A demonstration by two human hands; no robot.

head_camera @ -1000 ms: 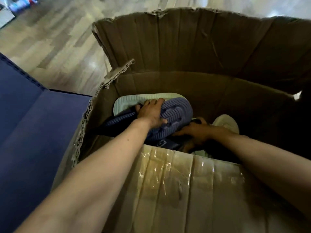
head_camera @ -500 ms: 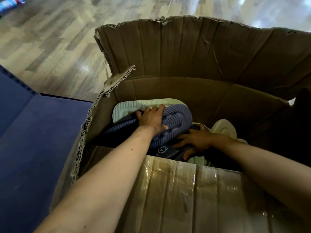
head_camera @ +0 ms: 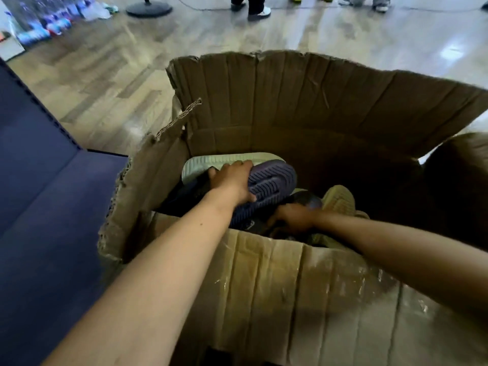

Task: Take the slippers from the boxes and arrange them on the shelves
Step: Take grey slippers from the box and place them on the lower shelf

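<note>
Both my arms reach into an open cardboard box (head_camera: 290, 107). My left hand (head_camera: 232, 182) grips a purple slipper (head_camera: 272, 184), sole up, held against a pale green slipper (head_camera: 227, 162) behind it. Lower in the box, my right hand (head_camera: 293, 216) curls round a dark slipper (head_camera: 307, 200) in the shadow. A beige slipper (head_camera: 339, 199) stands just right of that hand. More slippers lie dark and unclear beneath.
A dark blue shelf panel (head_camera: 39, 194) runs along the left of the box. Beyond lies wooden floor (head_camera: 111, 75), with packaged goods (head_camera: 39, 30) at the far left, a round stand base (head_camera: 149, 7), and people's feet (head_camera: 253, 9) at the top.
The view has tilted up, showing more floor and people's feet. My right hand has shifted slightly deeper into the box; my left hand keeps its grip on the purple slipper.
</note>
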